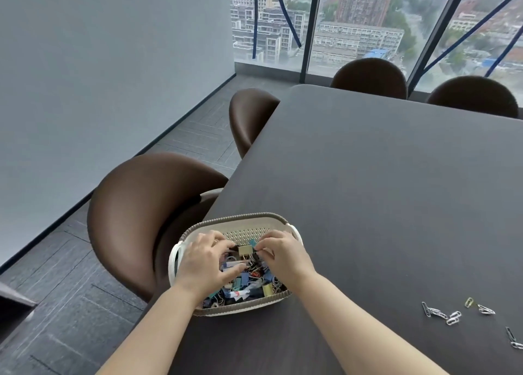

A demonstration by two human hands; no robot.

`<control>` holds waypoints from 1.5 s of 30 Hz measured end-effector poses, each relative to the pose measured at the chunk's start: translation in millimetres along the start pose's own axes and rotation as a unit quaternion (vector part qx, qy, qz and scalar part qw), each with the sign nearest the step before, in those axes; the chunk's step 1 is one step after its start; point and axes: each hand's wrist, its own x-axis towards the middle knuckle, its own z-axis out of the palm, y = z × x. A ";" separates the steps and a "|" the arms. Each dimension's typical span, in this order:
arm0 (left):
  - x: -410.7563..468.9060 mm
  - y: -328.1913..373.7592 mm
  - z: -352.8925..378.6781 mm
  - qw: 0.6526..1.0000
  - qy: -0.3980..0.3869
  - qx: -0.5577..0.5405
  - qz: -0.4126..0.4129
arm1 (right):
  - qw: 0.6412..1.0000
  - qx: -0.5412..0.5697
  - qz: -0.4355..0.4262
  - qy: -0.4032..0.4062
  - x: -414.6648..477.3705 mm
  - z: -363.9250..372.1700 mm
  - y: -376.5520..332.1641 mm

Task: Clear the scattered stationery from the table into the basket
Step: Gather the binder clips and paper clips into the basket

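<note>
Both hands hover inside the cream woven-plastic basket (271,217): left hand (208,260) and right hand (283,254) curl half-closed around a beige binder clip (245,250). Silver wire paperclips (452,314) lie scattered well right; light, thin, slippery, best pinched edgewise

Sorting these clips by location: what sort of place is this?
Probably a high-rise office meeting room: a long dark table, brown chairs around it, and floor-to-ceiling windows overlooking city buildings.
</note>
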 end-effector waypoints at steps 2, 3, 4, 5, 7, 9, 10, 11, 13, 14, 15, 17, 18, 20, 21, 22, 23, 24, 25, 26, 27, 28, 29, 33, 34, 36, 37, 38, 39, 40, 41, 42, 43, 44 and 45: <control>-0.5 3.3 -1.5 1.000 0.013 -0.002 -0.023 | 1.000 0.000 0.009 0.011 -3.2 -2.3 1.5; -0.4 5.6 -1.9 0.999 0.019 -0.011 -0.030 | 1.000 -0.004 0.005 0.021 -5.6 -3.4 3.4; -0.4 8.3 -1.7 0.999 0.027 -0.016 -0.029 | 1.000 -0.010 -0.001 0.030 -8.6 -3.8 5.7; -0.2 10.8 -0.3 0.999 0.037 -0.017 -0.022 | 0.999 -0.014 -0.011 0.044 -12.5 -4.5 7.5; -0.3 17.9 2.8 0.998 0.050 -0.028 -0.005 | 0.996 -0.018 -0.039 0.085 -21.0 -7.1 11.6; 2.2 31.2 5.3 0.997 0.055 -0.052 0.022 | 0.990 -0.010 -0.048 0.136 -32.0 -15.7 18.7; 4.3 39.7 6.6 0.995 0.060 -0.063 0.041 | 0.987 -0.007 -0.043 0.155 -38.1 -22.4 23.2; 7.1 49.4 8.0 0.993 0.065 -0.073 0.061 | 0.985 -0.003 -0.032 0.169 -44.6 -29.2 30.0; 13.9 72.9 13.1 0.987 0.076 -0.090 0.108 | 0.980 -0.001 0.009 0.196 -62.3 -44.5 51.1; 16.9 87.4 17.1 0.983 0.082 -0.101 0.129 | 0.978 -0.006 0.037 0.207 -74.0 -52.2 64.8; 19.5 103.7 22.7 0.978 0.090 -0.114 0.148 | 0.974 -0.013 0.066 0.217 -87.6 -60.1 79.9; 21.8 139.3 37.9 0.968 0.101 -0.133 0.185 | 0.963 -0.026 0.125 0.237 -120.1 -75.3 111.7; 21.2 157.2 48.4 0.964 0.095 -0.139 0.204 | 0.956 -0.032 0.156 0.245 -138.3 -82.1 128.0; 17.6 192.0 77.0 0.960 0.054 -0.155 0.227 | 0.939 -0.040 0.225 0.257 -177.9 -94.6 162.6; 14.6 209.0 93.4 0.959 0.025 -0.159 0.233 | 0.930 -0.040 0.258 0.259 -197.9 -99.2 180.6; 10.4 226.1 109.8 0.960 -0.008 -0.154 0.234 | 0.921 -0.038 0.291 0.258 -217.5 -102.9 197.6; 6.1 242.9 126.7 0.961 -0.045 -0.141 0.232 | 0.912 -0.037 0.322 0.250 -235.5 -106.1 213.3; 1.7 259.8 142.6 0.963 -0.084 -0.119 0.226 | 0.905 -0.035 0.351 0.238 -251.9 -108.8 227.5; -2.7 275.0 158.2 0.963 -0.126 -0.096 0.220 | 0.898 -0.031 0.376 0.226 -266.2 -111.3 240.7; -6.5 289.1 172.0 0.961 -0.159 -0.076 0.212 | 0.893 -0.028 0.394 0.214 -278.4 -114.0 252.8; -8.7 303.3 183.4 0.961 -0.185 -0.054 0.200 | 0.891 -0.027 0.407 0.202 -288.7 -116.5 264.3; -10.1 316.9 193.4 0.962 -0.197 -0.034 0.185 | 0.890 -0.027 0.415 0.188 -297.0 -119.4 274.9; -11.0 329.3 203.4 0.964 -0.202 -0.017 0.169 | 0.890 -0.029 0.422 0.172 -303.8 -123.1 285.6; -12.2 365.2 239.1 0.971 -0.214 0.024 0.106 | 0.885 -0.065 0.448 0.106 -318.5 -138.5 330.2; -12.5 372.1 247.8 0.972 -0.211 0.032 0.095 | 0.883 -0.076 0.455 0.086 -319.9 -141.5 340.7; -13.7 386.2 261.6 0.975 -0.201 0.053 0.076 | 0.887 -0.111 0.445 0.048 -319.5 -144.9 357.6; -13.8 392.3 268.5 0.977 -0.193 0.060 0.069 | 0.891 -0.133 0.432 0.032 -318.2 -144.9 363.3; -13.1 397.3 274.1 0.979 -0.183 0.056 0.066 | 0.898 -0.153 0.413 0.019 -316.2 -143.1 368.3; -12.0 402.2 276.8 0.983 -0.167 0.038 0.072 | 0.906 -0.163 0.390 0.007 -312.6 -142.5 370.2; -10.5 406.6 277.2 0.985 -0.148 0.017 0.092 | 0.916 -0.168 0.364 -0.005 -308.4 -139.3 370.7; -9.8 408.8 278.4 0.983 -0.141 -0.009 0.114 | 0.927 -0.170 0.334 -0.015 -303.7 -136.1 369.6; -9.9 408.0 280.1 0.982 -0.126 -0.033 0.140 | 0.940 -0.171 0.294 -0.008 -298.9 -132.0 367.3; -10.3 405.9 281.8 0.981 -0.096 -0.057 0.160 | 0.950 -0.183 0.252 -0.004 -293.5 -128.7 364.5; -11.8 403.5 283.1 0.980 -0.075 -0.077 0.169 | 0.959 -0.181 0.217 0.004 -288.6 -125.4 362.6; -12.8 401.5 282.3 0.980 -0.056 -0.094 0.166 | 0.967 -0.176 0.186 0.002 -283.2 -124.8 361.4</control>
